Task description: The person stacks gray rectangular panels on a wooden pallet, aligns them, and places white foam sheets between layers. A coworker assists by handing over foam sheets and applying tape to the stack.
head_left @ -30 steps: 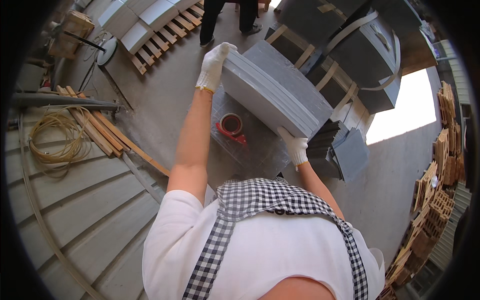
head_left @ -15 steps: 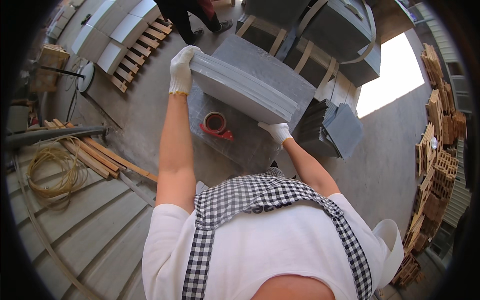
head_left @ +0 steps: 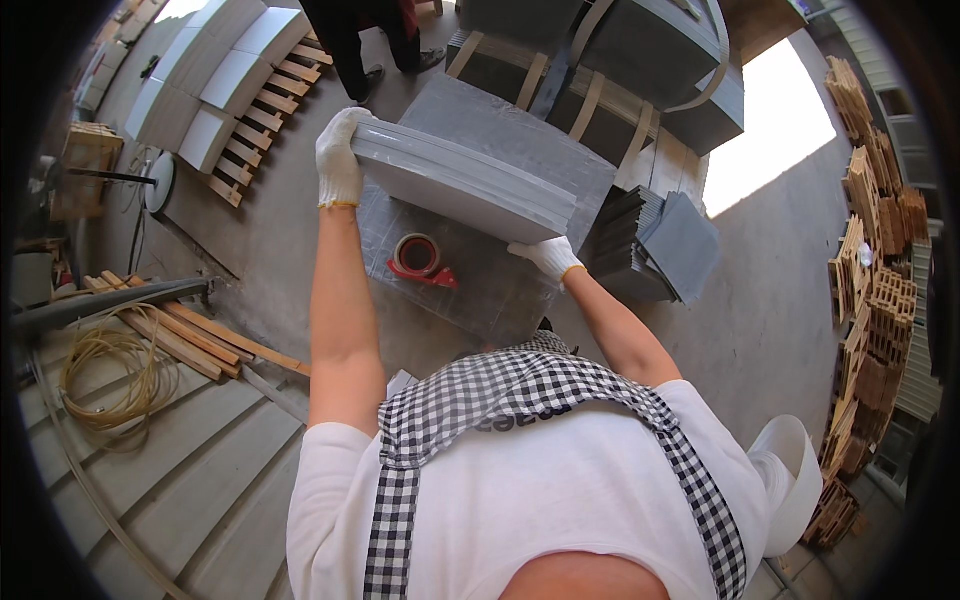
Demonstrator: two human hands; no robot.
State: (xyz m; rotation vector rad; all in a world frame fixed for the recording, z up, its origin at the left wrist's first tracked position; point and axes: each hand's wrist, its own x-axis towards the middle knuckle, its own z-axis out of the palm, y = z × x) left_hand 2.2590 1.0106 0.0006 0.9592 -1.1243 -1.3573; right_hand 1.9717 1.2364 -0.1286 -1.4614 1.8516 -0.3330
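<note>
Panel stack (head_left: 450, 190) before me, table (head_left: 490, 308) under it

My left hand (head_left: 340, 155) is at the stack's far left end, my right hand (head_left: 548, 258) at its nearer right end. A tape dispenser (head_left: 436, 278) lies on the table's near part. Sheets (head_left: 680, 245) are right of the table, bundles (head_left: 640, 55) beyond it. Far left, blocks (head_left: 180, 115) rest on a pallet (head_left: 246, 158); nearer left, a hose coil (head_left: 82, 405) lies beside planks (head_left: 190, 340).

Head cam, L of pair: fisheye, looks dn past chest (head_left: 560, 490) to L hand (head_left: 339, 160), R hand (head_left: 550, 257); close.
</note>
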